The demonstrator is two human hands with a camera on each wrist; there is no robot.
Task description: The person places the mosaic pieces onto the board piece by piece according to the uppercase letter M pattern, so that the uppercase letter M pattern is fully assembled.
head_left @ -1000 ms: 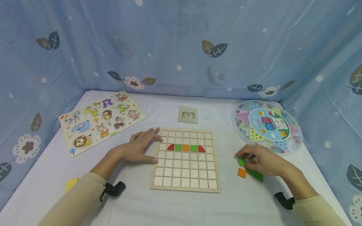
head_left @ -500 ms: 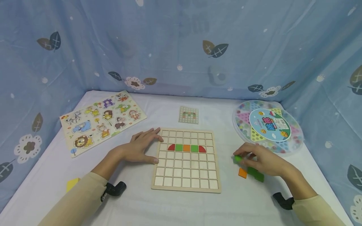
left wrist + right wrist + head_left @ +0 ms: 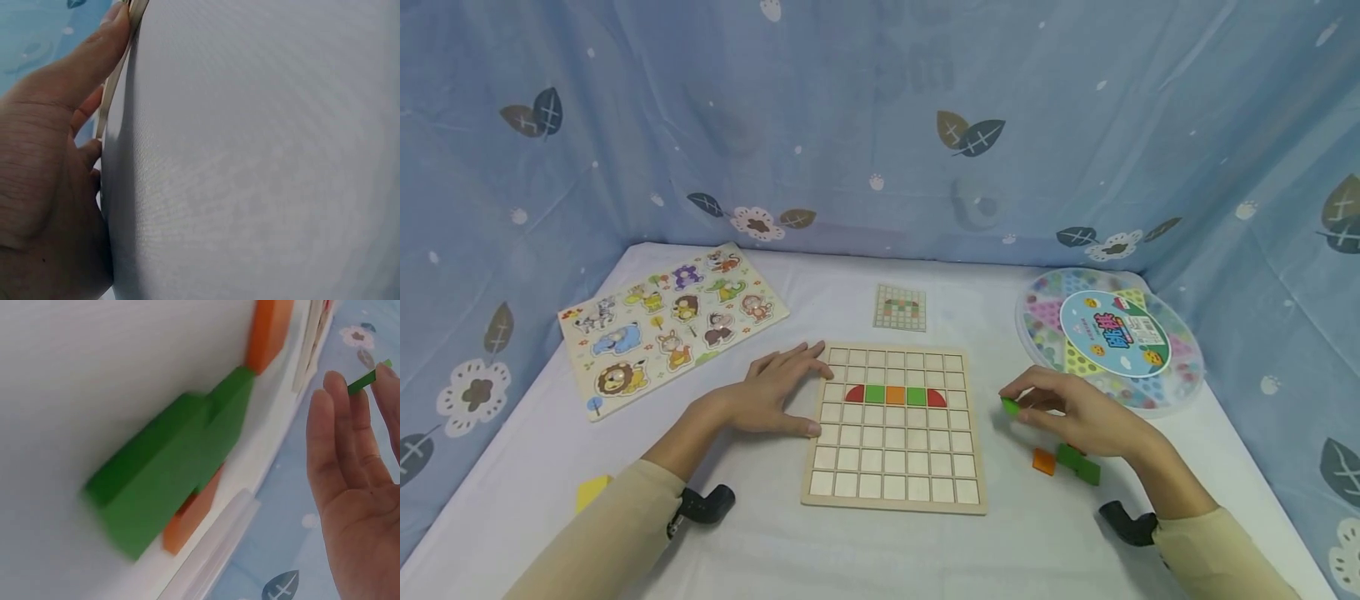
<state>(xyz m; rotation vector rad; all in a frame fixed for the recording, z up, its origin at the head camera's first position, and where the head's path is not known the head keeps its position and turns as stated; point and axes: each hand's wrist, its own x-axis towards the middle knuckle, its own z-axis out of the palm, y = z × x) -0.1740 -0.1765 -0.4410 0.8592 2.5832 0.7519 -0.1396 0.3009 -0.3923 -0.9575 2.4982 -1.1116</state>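
Observation:
A wooden grid board (image 3: 895,460) lies flat in the middle of the head view. Across one row sit a red curved tile (image 3: 854,394), a green square, an orange square, a green square and another red curved tile (image 3: 936,398). My left hand (image 3: 763,398) rests at the board's left edge, thumb and fingertips touching the frame. To the right of the board, my right hand (image 3: 1071,412) pinches a green tile (image 3: 1010,407) between thumb and fingers, above the cloth. Below that hand lie an orange tile (image 3: 1043,461) and green tiles (image 3: 169,462), with a second orange tile (image 3: 194,515) partly hidden.
A small pattern card (image 3: 900,307) lies behind the board. At the back left is an animal puzzle board (image 3: 673,325); at the back right, a round clear game box (image 3: 1112,333). A yellow object (image 3: 593,492) is partly behind the left sleeve.
My right hand has picked up the green tile from beside the other loose tiles and moved left toward the board with it. The left hand has stayed in place.

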